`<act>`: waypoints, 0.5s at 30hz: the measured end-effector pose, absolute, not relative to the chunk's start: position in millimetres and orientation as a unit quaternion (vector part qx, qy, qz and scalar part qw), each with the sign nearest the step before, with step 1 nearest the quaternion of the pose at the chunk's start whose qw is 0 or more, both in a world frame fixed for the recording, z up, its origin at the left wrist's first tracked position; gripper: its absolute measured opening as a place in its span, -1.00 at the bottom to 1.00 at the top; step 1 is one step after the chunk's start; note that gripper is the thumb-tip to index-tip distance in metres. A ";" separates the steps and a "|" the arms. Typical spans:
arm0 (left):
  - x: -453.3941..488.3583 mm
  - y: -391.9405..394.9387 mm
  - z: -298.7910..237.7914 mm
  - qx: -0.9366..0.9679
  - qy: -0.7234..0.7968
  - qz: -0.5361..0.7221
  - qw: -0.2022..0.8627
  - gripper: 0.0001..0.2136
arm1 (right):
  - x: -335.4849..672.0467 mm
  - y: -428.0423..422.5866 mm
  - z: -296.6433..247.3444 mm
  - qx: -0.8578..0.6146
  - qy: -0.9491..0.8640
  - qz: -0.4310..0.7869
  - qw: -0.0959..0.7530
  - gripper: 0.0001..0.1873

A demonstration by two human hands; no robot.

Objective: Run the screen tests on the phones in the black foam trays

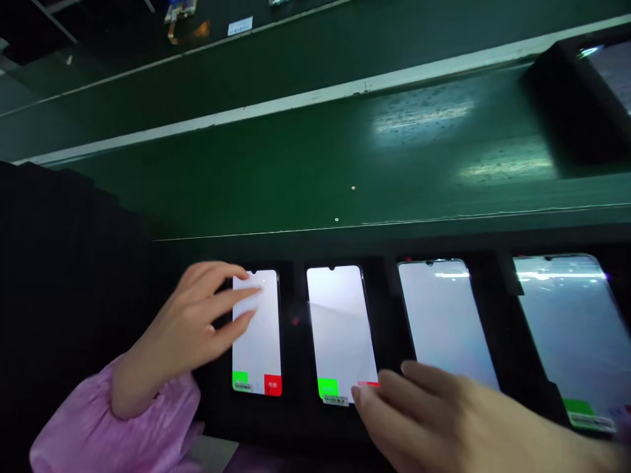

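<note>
Several lit smartphones lie in a row in dark recesses, their screens nearly white. My left hand is over the leftmost phone, fingers spread and holding nothing; the fingertips reach its upper screen. A green box and a red box show at the bottom of that screen. Beside it, the second phone has a barcode label at its lower edge. My right hand is at this phone's lower right corner, partly covering the red box, fingers loosely bent and nothing visible in them. Whether either hand touches the glass I cannot tell.
The third phone and fourth phone lie further right. Behind the row runs a green surface with a pale strip. A black block stands at the upper right. Small parts and a white label lie at the back.
</note>
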State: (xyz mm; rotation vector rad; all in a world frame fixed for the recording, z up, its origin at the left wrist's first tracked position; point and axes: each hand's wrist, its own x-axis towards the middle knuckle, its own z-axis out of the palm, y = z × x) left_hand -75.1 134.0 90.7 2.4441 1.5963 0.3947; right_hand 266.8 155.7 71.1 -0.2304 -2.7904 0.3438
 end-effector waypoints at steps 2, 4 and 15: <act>-83.1 131.6 79.7 0.789 0.607 0.094 0.004 -0.76 | 257.5 176.7 72.2 -0.108 -0.961 0.199 0.162 -0.70; -88.0 130.4 70.3 0.764 0.640 0.075 -0.019 -0.71 | 249.0 198.5 70.5 -0.194 -0.912 0.309 0.186 -0.76; -98.5 143.9 54.1 0.757 0.628 0.179 0.029 -0.75 | 250.8 224.3 76.3 -0.427 -0.683 0.503 0.311 -0.77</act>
